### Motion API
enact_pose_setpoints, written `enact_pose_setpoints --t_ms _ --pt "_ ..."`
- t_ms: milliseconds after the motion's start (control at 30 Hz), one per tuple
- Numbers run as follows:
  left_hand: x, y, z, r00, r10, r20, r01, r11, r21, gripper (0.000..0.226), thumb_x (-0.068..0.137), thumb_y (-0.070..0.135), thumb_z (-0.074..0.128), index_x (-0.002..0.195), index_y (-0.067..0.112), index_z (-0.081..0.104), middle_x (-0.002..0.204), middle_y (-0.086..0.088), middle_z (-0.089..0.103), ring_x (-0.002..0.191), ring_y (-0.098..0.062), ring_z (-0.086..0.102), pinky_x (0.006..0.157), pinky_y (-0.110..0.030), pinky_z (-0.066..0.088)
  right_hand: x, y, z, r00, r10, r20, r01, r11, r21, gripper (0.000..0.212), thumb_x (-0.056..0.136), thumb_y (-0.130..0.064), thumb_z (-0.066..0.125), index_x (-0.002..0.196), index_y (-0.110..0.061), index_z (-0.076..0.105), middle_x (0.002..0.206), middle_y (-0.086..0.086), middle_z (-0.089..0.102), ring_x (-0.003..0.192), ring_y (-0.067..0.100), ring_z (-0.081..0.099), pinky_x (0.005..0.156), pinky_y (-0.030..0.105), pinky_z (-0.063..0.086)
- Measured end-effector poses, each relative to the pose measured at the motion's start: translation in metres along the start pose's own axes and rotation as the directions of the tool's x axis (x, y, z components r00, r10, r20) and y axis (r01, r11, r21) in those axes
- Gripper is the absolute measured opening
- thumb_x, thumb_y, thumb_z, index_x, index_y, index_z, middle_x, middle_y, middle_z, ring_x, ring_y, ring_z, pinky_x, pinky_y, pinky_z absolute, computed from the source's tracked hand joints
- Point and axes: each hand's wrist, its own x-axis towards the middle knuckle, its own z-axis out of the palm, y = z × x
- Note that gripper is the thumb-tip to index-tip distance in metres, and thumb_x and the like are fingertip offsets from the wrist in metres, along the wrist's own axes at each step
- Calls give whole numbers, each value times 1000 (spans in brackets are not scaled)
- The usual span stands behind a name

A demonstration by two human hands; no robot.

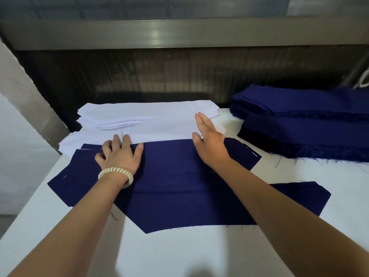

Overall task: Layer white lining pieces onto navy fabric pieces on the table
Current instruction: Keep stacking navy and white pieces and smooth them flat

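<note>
2 hands flat: left hand [119,156], right hand [209,142] | 2 navy pieces [179,196]

One head cam, wide-angle, looks fwd and steeply down over the table [179,254] from its near edge. Close in: both forearms fill the bottom of the frame. Far edge and a metal rail [179,33] sit up top. No 2nd view.

A fabric piece [179,176] lies flat in the middle of the table [179,252]. Behind it lies a stack of lining pieces [143,118]. To the right, apart, sits a pile of fabric [303,124].
</note>
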Motion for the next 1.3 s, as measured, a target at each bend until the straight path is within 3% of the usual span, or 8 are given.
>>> enact_pose_setpoints --t_ms 167,367,567,667,867,1000,1100,1300 --pt "1 -1 -6 1000 -17 -25 16 998 -61 57 95 54 26 137 18 35 153 0 24 137 -24 14 104 -47 13 4 -3 3 999 52 2 -51 980 192 53 99 -14 35 149 -14 20 157 -6 15 142 5 13 97 4 7" --pt "-7 3 -19 982 35 -188 -68 983 -172 66 91 49 46 147 22 22 154 4 22 134 -25 17 103 -47 14 3 -5 -4 981 115 -154 -53 933 355 47 98 -13 40 145 -10 33 151 -4 31 137 7 27 105 13 21" --pt "-19 4 -34 820 184 -542 -244 969 -41 41 76 5 67 114 20 65 113 -4 65 107 -32 47 88 -50 24 -12 3 -31 943 189 -273 -54 897 438 38 97 -14 46 134 -10 51 132 -1 54 113 5 50 99 13 36" --pt "-30 7 -33 751 247 -612 -327 945 -21 30 79 1 56 94 19 73 92 -2 70 91 -33 56 82 -54 28 -27 19 -45 926 200 -320 -46 901 431 32 96 -12 50 127 -9 58 128 -3 56 104 -4 47 83 -6 33" --pt "-56 2 -15 688 427 -588 -457 883 106 31 84 17 49 102 23 73 80 5 68 80 -27 61 82 -41 21 -71 57 -61 924 217 -314 -84 917 389 29 89 4 55 112 -8 68 119 -8 59 106 4 54 82 -5 36" --pt "-74 -2 -8 709 460 -535 -474 872 122 44 65 -4 67 102 19 73 75 5 67 79 -27 62 83 -40 20 -101 75 -71 909 255 -330 -118 916 383 37 87 10 51 99 -18 72 113 -17 59 104 1 52 76 -4 36" --pt "-84 -4 -10 671 521 -528 -552 826 113 38 63 -2 62 93 19 76 74 6 69 81 -22 57 82 -39 21 -121 84 -78 906 257 -335 -124 920 371 43 87 12 50 86 -26 70 108 -21 59 105 2 52 80 0 36" --pt "-103 -17 -17 597 636 -488 -709 703 49 31 61 3 65 83 22 76 81 12 70 87 -10 48 79 -33 16 -150 99 -93 890 192 -413 -86 962 260 50 80 21 48 83 -24 69 111 -8 61 90 -6 54 71 -1 39"
